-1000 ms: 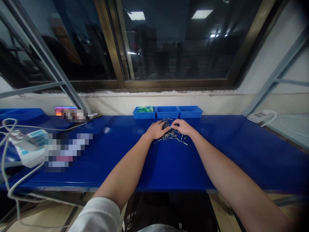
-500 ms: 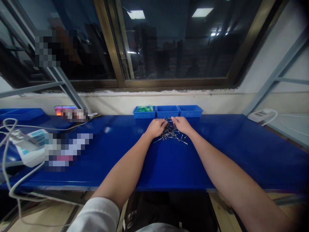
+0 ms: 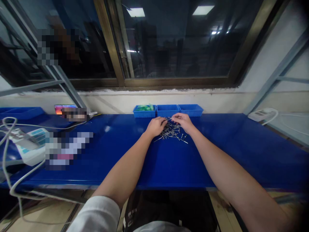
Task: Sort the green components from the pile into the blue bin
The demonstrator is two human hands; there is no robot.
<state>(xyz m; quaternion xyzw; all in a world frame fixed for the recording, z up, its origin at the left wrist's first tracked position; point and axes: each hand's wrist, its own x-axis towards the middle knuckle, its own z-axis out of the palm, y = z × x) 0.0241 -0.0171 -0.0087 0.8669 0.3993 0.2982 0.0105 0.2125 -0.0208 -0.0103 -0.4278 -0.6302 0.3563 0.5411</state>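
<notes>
A loose pile of thin metal pins, perhaps rivets [image 3: 171, 131], lies on the blue table [image 3: 166, 167]. At its left edge is my left hand [image 3: 156, 126], fingers curled and pressed together; what they hold is too small to make out. My right hand [image 3: 182, 121] is at the pile's upper right, thumb and fingertips closed near a small metal piece, which I cannot name for certain. Behind the hands stand three joined blue bins: the left bin [image 3: 144, 114] has green plastic in it, then a middle bin [image 3: 167, 114] and a right bin [image 3: 191, 114].
At the left are a white device [image 3: 33, 145] with looping cables, a phone-like screen [image 3: 65, 109] and another blue tray [image 3: 21, 112]. A white power strip [image 3: 262, 114] lies at the right rear. Metal frame posts slant up on both sides.
My right hand has turned slightly and its fingers now reach further over the top of the pile. My left hand has stayed almost in place.
</notes>
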